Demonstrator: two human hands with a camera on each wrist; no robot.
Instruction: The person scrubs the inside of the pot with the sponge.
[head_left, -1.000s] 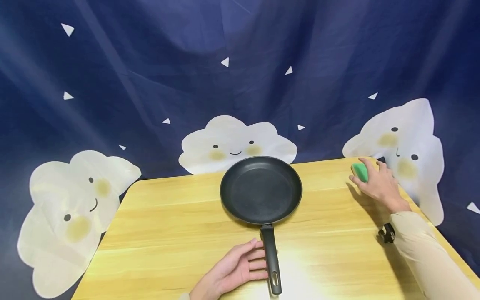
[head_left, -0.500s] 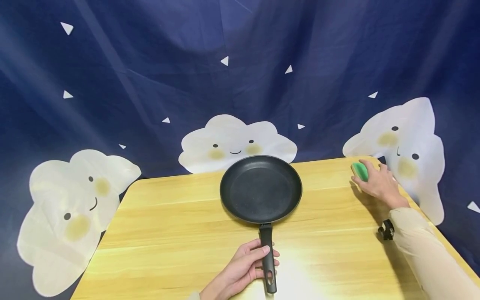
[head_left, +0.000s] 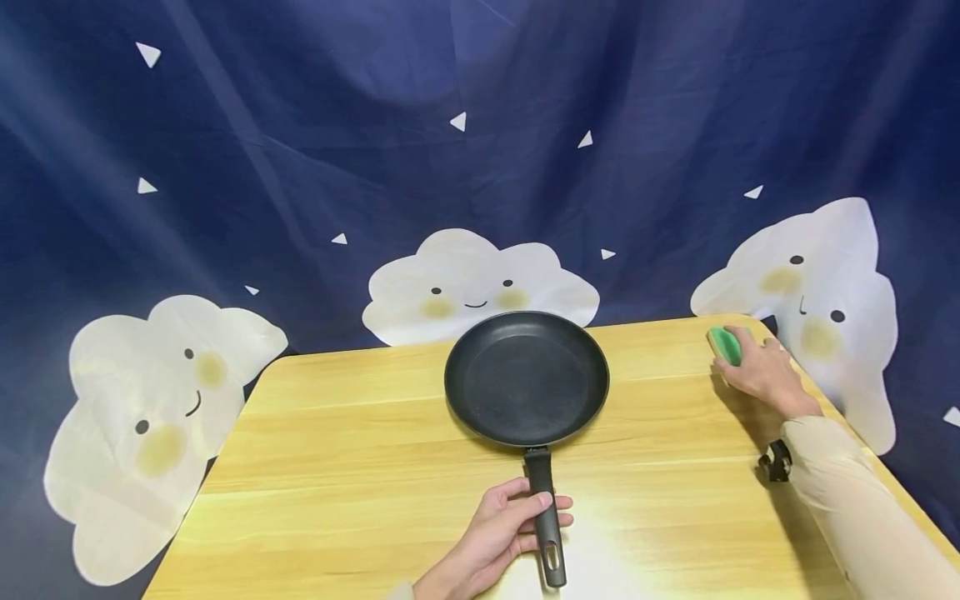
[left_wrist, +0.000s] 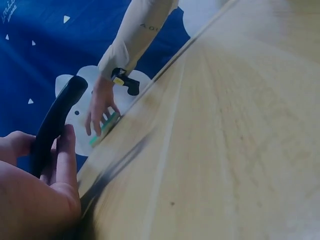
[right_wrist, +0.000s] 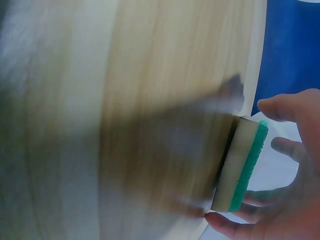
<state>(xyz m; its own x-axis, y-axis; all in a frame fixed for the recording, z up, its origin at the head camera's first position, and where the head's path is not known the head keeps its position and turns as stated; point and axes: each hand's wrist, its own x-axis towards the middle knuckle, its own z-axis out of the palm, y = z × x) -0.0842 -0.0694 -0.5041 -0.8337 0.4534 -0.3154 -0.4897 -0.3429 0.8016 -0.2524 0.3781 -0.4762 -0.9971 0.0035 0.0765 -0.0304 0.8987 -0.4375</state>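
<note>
A black frying pan [head_left: 527, 379] lies upright at the middle of the table, its handle pointing toward me. My left hand [head_left: 498, 533] holds that handle, thumb on top and fingers passing underneath. The left wrist view shows the dark handle [left_wrist: 55, 120] between thumb and fingers. Toward the far right corner, my right hand [head_left: 765, 375] reaches over a sponge [head_left: 724, 346]. Close up, the sponge [right_wrist: 240, 165] has a green scouring side up and a pale body on the wood. Spread fingers surround it; one fingertip is at its lower corner, another stands apart from its upper end.
The wooden table [head_left: 337, 467] has rounded far corners. Behind it hangs a dark blue curtain [head_left: 412, 167] with white clouds and triangles. A black device [head_left: 777, 461] is strapped at the right wrist. The table's right edge [head_left: 862, 442] runs beside the right forearm.
My left fingers lay beside the handle; the hand has moved right and its thumb has come over the handle. My right hand has shifted slightly over the sponge.
</note>
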